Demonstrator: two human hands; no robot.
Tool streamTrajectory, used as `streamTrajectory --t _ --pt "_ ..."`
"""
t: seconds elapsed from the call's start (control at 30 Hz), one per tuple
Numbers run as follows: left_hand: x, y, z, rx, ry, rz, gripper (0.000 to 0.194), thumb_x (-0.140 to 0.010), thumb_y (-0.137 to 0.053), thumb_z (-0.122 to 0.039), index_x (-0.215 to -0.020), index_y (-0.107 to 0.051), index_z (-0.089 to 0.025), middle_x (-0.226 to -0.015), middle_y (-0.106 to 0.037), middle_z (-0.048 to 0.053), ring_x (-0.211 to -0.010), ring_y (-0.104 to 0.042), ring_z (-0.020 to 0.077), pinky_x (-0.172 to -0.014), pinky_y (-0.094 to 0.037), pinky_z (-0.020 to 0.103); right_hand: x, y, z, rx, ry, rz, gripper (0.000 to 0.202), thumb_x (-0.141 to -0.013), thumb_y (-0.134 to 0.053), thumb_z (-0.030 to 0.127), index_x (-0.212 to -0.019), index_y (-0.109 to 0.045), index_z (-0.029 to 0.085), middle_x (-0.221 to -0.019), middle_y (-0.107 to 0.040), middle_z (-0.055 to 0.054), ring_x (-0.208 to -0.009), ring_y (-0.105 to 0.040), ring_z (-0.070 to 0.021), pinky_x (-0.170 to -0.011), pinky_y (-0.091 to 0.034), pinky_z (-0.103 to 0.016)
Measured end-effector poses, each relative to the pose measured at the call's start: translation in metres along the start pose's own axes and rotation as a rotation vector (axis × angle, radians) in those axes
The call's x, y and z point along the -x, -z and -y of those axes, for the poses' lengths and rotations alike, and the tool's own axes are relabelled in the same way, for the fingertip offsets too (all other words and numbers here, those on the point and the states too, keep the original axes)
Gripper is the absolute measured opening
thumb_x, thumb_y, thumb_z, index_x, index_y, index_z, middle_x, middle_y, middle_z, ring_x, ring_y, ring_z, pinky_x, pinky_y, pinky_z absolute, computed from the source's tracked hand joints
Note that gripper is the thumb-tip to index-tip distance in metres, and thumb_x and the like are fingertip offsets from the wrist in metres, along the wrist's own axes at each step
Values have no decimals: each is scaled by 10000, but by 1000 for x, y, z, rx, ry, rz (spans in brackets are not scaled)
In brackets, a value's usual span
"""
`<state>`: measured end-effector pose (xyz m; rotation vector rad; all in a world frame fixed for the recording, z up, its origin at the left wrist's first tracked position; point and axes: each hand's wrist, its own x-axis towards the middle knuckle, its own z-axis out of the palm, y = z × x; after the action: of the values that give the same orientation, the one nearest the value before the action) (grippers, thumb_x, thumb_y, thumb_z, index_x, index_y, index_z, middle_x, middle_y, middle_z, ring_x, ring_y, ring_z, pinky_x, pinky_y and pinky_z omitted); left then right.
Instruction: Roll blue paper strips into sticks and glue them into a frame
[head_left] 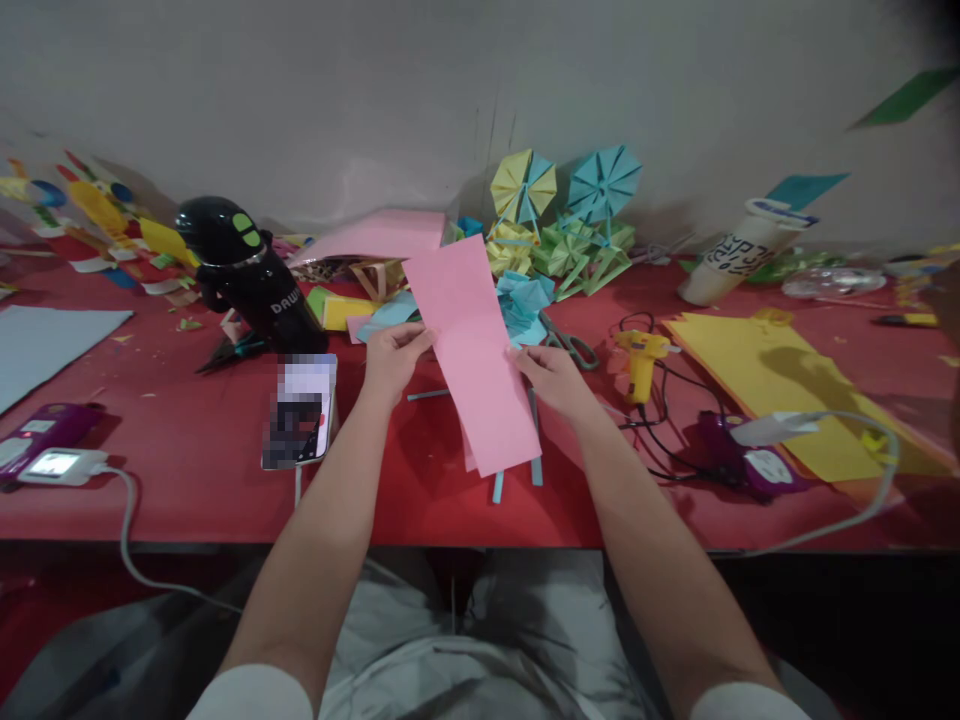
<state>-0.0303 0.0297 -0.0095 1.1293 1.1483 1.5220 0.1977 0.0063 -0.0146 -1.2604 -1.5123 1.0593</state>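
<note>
A long strip of pink paper (pixel 474 360) is held up over the table, tilted, its top leaning to the left. Another pink layer peeks out along its lower left edge. My left hand (pixel 396 358) pinches its left edge between thumb and fingers. On the opposite edge, my right hand (pixel 551 375) grips the same paper. Thin light-blue paper strips (pixel 499 487) lie on the red table underneath, partly covered by the pink sheet. Scissors (pixel 574 345) rest just beyond my right hand, next to crumpled blue paper (pixel 523 300).
Folded paper flowers (pixel 604 185) stand by the wall. A black bottle (pixel 251 270) and a phone (pixel 300 410) are at left. To the right are a yellow glue gun (pixel 643 360) with its cable, yellow paper (pixel 787 380), a purple power strip (pixel 750 460) and a cup (pixel 739 250).
</note>
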Motion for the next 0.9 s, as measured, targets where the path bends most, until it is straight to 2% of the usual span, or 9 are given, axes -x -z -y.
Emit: streamTrajectory --t 0.1,0.23,0.33,0.57,0.63,0.8,0.9 --pt "-2 1 2 2 -21 -16 185 -650 -841 -278 -764 -768 -152 -741 -742 38 -748 -700 197 -781 -612 375 0 1 1 39 40 6 556 -801 -634 669 -562 -417 216 -553 -371 40 -553 -323 -102 -531 -258 -280" --pt "-4 3 5 32 -31 -40 213 -634 -840 -309 -768 -773 -158 -755 -750 31 -698 -690 172 -754 -612 357 0 2 5 -47 37 84 463 -739 -696 631 -645 -559 199 -628 -499 14 -603 -418 -118 -583 -337 -280" --pt "-5 4 6 53 -12 -73 210 -625 -834 -299 -771 -777 -158 -756 -753 26 -692 -688 164 -746 -612 347 0 2 6 -67 4 125 435 -717 -716 612 -711 -589 196 -666 -525 13 -622 -434 -120 -593 -350 -275" --pt "-6 3 6 79 13 -104 179 -648 -828 -276 -782 -780 -168 -767 -756 22 -732 -706 177 -784 -614 372 1 2 2 62 20 67 579 -802 -606 721 -594 -405 220 -568 -368 41 -550 -320 -102 -514 -249 -278" --pt "-6 4 7 85 10 -104 183 -644 -834 -274 -783 -780 -169 -769 -757 23 -733 -709 179 -786 -615 377 1 2 3 50 25 79 572 -793 -614 720 -591 -425 219 -562 -385 37 -542 -331 -103 -504 -256 -275" --pt "-9 8 10 51 14 -136 203 -639 -838 -288 -792 -781 -168 -782 -757 19 -745 -707 175 -802 -608 371 -1 1 4 -10 8 124 452 -743 -689 636 -680 -561 207 -625 -513 18 -600 -441 -121 -543 -364 -256" --pt "-10 8 11 50 2 -157 195 -642 -837 -282 -787 -778 -165 -773 -750 20 -722 -701 173 -779 -608 371 -2 2 1 8 2 89 482 -748 -671 666 -684 -542 206 -606 -489 26 -584 -420 -116 -517 -341 -251"
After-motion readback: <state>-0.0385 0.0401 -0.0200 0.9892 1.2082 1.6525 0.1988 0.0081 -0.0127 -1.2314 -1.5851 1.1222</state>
